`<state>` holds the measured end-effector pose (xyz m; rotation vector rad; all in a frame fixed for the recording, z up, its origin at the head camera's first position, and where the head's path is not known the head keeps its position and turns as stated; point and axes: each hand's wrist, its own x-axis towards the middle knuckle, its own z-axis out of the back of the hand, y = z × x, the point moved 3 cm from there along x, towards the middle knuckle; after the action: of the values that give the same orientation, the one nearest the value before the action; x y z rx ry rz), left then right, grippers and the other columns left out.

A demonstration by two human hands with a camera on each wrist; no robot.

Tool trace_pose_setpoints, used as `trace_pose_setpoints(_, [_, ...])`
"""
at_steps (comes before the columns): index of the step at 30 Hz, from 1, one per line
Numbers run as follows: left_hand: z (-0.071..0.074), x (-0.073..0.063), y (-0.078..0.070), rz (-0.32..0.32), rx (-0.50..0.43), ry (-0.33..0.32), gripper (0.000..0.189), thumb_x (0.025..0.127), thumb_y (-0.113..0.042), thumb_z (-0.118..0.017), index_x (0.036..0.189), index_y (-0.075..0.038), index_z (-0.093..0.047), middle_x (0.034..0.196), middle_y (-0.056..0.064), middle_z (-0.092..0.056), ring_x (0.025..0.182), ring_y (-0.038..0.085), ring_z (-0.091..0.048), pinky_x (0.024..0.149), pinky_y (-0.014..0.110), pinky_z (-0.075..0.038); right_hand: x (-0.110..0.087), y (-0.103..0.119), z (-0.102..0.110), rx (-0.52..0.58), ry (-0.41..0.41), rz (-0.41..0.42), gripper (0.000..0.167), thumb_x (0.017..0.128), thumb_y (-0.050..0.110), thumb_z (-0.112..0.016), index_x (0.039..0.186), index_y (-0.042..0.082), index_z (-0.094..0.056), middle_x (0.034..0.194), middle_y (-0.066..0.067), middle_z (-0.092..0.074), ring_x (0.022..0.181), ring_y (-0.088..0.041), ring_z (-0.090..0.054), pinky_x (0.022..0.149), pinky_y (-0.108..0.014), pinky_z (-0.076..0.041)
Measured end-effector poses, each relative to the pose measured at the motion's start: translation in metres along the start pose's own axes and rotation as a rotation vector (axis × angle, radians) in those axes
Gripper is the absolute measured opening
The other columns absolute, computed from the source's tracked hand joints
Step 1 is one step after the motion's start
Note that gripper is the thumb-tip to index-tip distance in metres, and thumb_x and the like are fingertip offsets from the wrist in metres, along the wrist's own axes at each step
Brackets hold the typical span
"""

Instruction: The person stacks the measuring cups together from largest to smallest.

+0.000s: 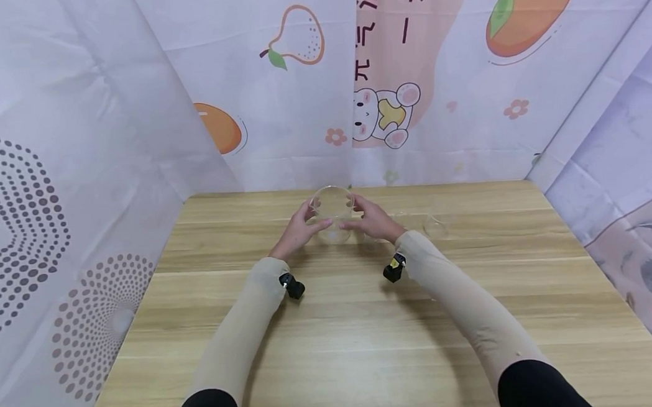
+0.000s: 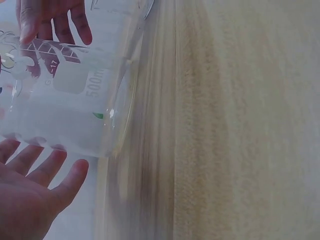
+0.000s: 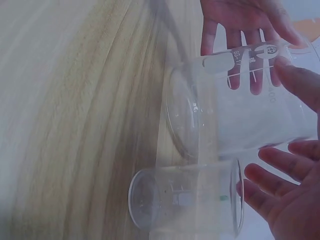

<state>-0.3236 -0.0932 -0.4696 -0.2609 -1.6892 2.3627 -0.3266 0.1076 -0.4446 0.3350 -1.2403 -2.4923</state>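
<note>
A clear glass beaker (image 1: 332,204) stands between my two hands near the back of the table. White print with "500" shows on the beaker (image 2: 70,107) in the left wrist view. My left hand (image 1: 300,231) grips its left side, thumb in front and fingers around behind. On the opposite side my right hand (image 1: 373,219) holds it the same way. A smaller clear beaker (image 3: 190,200) stands beside the large one, close to the right fingers. Whether the large beaker's base touches the wood cannot be made out.
Farther right on the wooden table (image 1: 341,352) faint outlines of clear glassware (image 1: 434,226) show. A printed curtain (image 1: 297,105) hangs along the table's back edge, with more cloth at both sides.
</note>
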Motion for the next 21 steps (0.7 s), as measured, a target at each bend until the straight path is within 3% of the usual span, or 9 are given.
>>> trace_pose_setpoints(12, [0.0002,0.0001,-0.0016,-0.036,-0.029,-0.011,0.077,0.090,-0.027,-0.070,0.154,-0.014,-0.028,0.156,0.011,-0.037,0.141,0.033,-0.038,0.111,0.050,-0.041,0.0024,-0.0007,-0.0007,0.019,-0.026,0.020,0.087,0.087,0.034,-0.074,0.154,0.009,-0.025,0.150,-0.017,-0.042,0.133,-0.039,-0.046,0.108,-0.053,-0.043])
trace_pose_setpoints(21, [0.0008,0.0001,-0.0020,-0.029,-0.080,0.011,0.081,0.090,-0.025,-0.071,0.155,-0.012,-0.025,0.157,0.014,-0.034,0.143,0.032,-0.036,0.113,0.048,-0.040,0.0004,0.0017,-0.0009,0.011,-0.051,0.033,0.084,0.086,0.031,-0.075,0.152,0.006,-0.028,0.147,-0.019,-0.045,0.131,-0.039,-0.048,0.106,-0.051,-0.045])
